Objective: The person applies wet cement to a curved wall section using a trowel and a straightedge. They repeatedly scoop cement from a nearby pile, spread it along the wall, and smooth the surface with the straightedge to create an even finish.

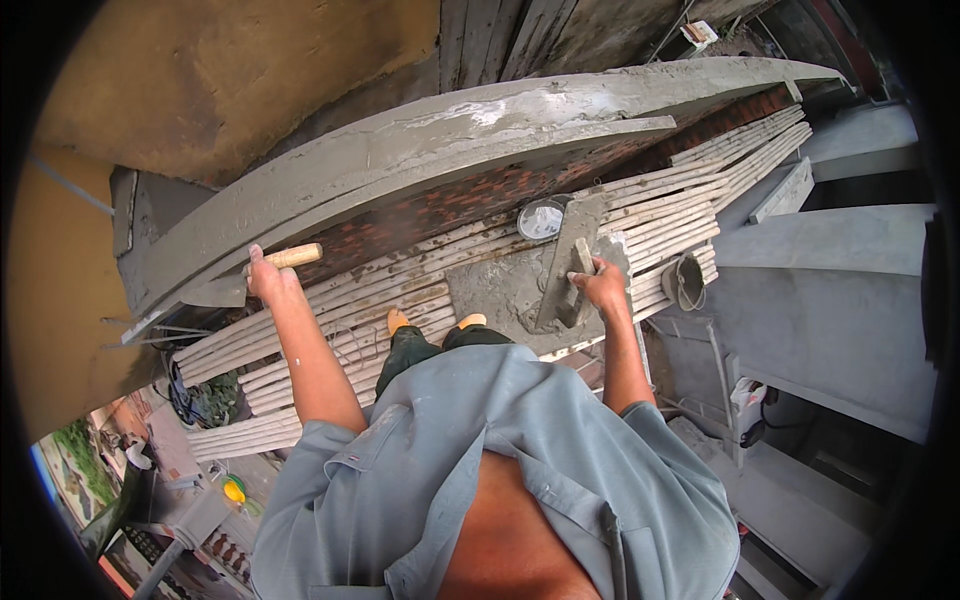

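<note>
My left hand (pixel 268 282) is closed on a pointing trowel, its wooden handle (pixel 296 256) sticking out to the right and its grey blade (pixel 215 292) toward the ledge's left end. Lower right, my right hand (pixel 606 290) grips the handle (pixel 583 258) of a plastering float. The float rests over a mortar-smeared board (pixel 490 290) that lies on bamboo poles. A long mortar-coated plank (pixel 575 235) runs across this board beside the float. Wet grey mortar is spread around them. The float's underside is hidden.
A curved grey plastered ledge (pixel 400 150) runs along a brick wall (pixel 400 225). My feet (pixel 398 320) stand on a bamboo-pole scaffold (pixel 660 215) with gaps between poles. A bucket (pixel 540 222) sits by the wall, another (pixel 686 280) at the right edge. A lower level shows beyond the scaffold.
</note>
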### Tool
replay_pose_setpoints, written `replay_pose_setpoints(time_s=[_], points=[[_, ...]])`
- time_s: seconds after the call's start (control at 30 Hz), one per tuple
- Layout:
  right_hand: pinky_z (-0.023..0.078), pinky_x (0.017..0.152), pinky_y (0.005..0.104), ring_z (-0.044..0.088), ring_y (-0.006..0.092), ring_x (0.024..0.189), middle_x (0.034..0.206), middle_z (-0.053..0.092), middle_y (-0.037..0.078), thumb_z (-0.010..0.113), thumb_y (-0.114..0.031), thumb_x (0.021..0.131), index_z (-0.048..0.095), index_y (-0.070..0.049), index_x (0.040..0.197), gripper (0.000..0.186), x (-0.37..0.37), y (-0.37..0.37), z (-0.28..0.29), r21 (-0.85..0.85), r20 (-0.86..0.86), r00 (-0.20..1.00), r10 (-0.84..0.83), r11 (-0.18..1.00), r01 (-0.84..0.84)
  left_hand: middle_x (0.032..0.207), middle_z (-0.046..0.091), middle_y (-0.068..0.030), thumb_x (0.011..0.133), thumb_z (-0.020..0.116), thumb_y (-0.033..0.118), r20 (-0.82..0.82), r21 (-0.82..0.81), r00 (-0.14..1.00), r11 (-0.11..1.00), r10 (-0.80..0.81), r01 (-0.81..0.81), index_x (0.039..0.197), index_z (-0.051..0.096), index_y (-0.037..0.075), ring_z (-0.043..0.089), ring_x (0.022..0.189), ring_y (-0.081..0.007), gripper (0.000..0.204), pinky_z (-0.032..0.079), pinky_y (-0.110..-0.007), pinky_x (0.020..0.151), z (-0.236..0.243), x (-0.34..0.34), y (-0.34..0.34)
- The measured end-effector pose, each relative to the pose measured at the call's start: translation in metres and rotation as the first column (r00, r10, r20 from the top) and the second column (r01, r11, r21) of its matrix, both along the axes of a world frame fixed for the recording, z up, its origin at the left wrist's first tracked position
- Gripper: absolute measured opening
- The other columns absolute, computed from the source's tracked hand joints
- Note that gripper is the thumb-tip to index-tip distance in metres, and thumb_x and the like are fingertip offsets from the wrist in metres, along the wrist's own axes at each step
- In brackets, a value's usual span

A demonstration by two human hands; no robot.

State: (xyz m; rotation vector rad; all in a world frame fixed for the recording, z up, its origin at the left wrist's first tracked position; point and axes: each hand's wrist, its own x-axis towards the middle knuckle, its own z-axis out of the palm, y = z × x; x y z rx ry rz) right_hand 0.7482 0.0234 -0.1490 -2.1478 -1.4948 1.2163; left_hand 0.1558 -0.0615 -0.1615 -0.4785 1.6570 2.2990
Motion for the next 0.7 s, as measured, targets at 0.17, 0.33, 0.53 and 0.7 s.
replay_pose_setpoints(time_s=[0.17,0.33,0.53,0.7], points=[[0.055,0.084,0.0355,0.074,0.0238,0.089,0.100,0.077,0.014,0.085,-0.016,0.073,0.073,-0.001,0.116,0.047,-0.009,0.003,0.017,0.028,0.007,1.000,0.018,0.999,-0.018,0.140,0.051,-0.0266,0.092,0.074,0.008,-0.012,-0.036,1.000,0.999,0.007,-0.007,0.141,0.034,-0.016,0.062,0.116,-0.0348,0.068,0.057,-0.051,0.095,0.007,0.010,0.002],[0.055,0.085,0.0359,0.073,0.0249,0.090,0.101,0.077,0.017,0.085,-0.015,0.073,0.071,0.002,0.118,0.050,-0.006,0.013,0.017,0.118,-0.024,0.999,0.028,0.993,-0.025,0.134,0.054,-0.0266,0.092,0.073,0.008,-0.035,-0.094,0.999,0.995,0.035,-0.039,0.138,0.036,-0.016,0.064,0.111,-0.0345,0.063,0.059,-0.050,0.093,0.012,0.020,0.003],[0.053,0.076,0.0325,0.069,0.0178,0.080,0.093,0.075,0.010,0.081,-0.010,0.077,0.071,0.003,0.112,0.039,-0.011,0.043,0.005,0.108,-0.116,0.986,0.117,0.989,-0.104,0.123,0.060,-0.0233,0.092,0.073,0.008,-0.042,-0.027,0.996,0.996,0.080,-0.082,0.131,0.044,-0.014,0.065,0.104,-0.0310,0.054,0.059,-0.045,0.087,0.010,0.025,0.001],[0.051,0.074,0.0280,0.066,0.0147,0.079,0.094,0.073,0.006,0.074,0.000,0.085,0.069,0.004,0.111,0.027,-0.026,0.055,0.001,0.104,-0.277,0.948,0.155,0.986,-0.131,0.127,0.058,-0.0244,0.092,0.073,0.009,-0.036,-0.050,0.990,0.989,0.136,-0.138,0.130,0.045,-0.014,0.061,0.114,-0.0302,0.053,0.048,-0.040,0.102,0.016,0.029,0.004]])
